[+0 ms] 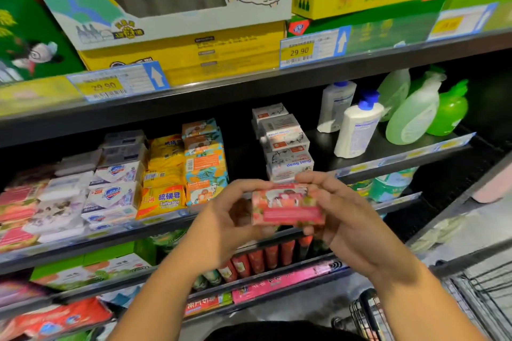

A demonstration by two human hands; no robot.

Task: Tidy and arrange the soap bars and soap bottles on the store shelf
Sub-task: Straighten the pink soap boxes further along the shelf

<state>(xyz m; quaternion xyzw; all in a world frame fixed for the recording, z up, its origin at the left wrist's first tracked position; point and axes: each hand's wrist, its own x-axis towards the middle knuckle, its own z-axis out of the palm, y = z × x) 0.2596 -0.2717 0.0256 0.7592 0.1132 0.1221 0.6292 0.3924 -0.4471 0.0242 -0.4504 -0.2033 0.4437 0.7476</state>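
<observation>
Pinching the pink box (288,209) by its ends in your left hand (230,219) and right hand (343,216), just off the shelf (116,231) edge, face its label out before slotting it beside the goat soap stack (288,152)

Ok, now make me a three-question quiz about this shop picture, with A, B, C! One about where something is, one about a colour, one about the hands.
1. Where do the white bottles with blue caps stand? A) on the floor B) right of the Goat Soap boxes C) in a hand
2. What colour is the soap box in front? A) blue B) black C) pink
3. Who holds that soap box? A) nobody B) the left hand and right hand together C) one hand only

Answers: 1 B, they stand just to the stack's right. 2 C, its wrapper is pink. 3 B, fingers of both hands grip its ends.
</observation>
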